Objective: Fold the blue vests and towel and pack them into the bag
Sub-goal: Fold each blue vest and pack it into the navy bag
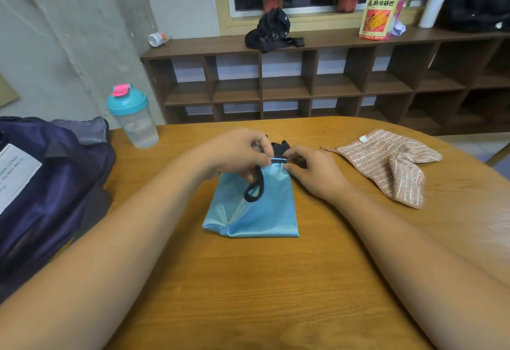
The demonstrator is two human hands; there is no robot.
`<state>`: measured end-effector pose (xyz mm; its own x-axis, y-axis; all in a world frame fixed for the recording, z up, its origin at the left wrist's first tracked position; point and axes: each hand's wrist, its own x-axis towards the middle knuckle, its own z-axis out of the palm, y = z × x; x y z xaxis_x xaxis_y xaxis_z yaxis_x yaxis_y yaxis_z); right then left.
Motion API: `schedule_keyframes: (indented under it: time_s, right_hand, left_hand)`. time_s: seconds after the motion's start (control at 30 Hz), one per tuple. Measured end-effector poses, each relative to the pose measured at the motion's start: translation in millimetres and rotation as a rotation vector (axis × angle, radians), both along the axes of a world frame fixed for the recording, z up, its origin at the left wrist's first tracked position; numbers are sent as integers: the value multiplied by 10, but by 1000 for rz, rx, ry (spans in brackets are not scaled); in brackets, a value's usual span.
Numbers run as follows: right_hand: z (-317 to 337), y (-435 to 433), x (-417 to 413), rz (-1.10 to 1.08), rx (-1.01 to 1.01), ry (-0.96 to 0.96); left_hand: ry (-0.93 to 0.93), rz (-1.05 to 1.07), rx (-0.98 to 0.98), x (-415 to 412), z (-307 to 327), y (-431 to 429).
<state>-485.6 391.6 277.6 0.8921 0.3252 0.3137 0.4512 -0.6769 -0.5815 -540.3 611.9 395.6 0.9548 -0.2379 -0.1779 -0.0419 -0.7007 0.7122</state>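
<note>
Shiny light-blue fabric — the folded blue vest (252, 206) — lies flat at the centre of the wooden table (276, 294), its black trim (254, 187) looping down from the far edge; both hands meet at that edge, at twelve o'clock of the bundle. Left hand (237, 153): thumb and forefinger pressed together on the black-and-blue binding, the other fingers curled under. Right hand (311, 170): fingertips pinching the same gathered edge from the three o'clock side, palm down on the table.

The cloth reads as thin, light and slippery; it probably will not hold a crease unaided and may slide open when released — best taken at the bound edge, or lifted with a flat hand beneath the whole fold.

The towel (386, 162), pinkish-brown and striped, lies unfolded and rumpled at two o'clock of the vest, well apart from it; it looks soft, thicker and less slippery; its corners are the natural places to grip.

The dark navy bag (47, 184) rests at nine o'clock, at the table's left edge; whether its mouth is open cannot be told. A teal-lidded shaker bottle (132, 118) stands at ten o'clock, just beside the bag, near the likely packing path.
</note>
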Motion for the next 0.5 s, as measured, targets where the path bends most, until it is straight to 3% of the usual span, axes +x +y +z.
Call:
schedule_keyframes:
  time_s: [0.13,0.3,0.5]
  right_hand:
    - [-5,-18,6,18,16,-2]
    - [-19,-20,28,32,23,1]
    - [1,-21,9,5,31,-4]
  left_hand:
    - [41,-43,25,4,-273,-244]
    - [-63,2,-12,-30,-476,-339]
    - [-141,-121,64,-107,-621,-267]
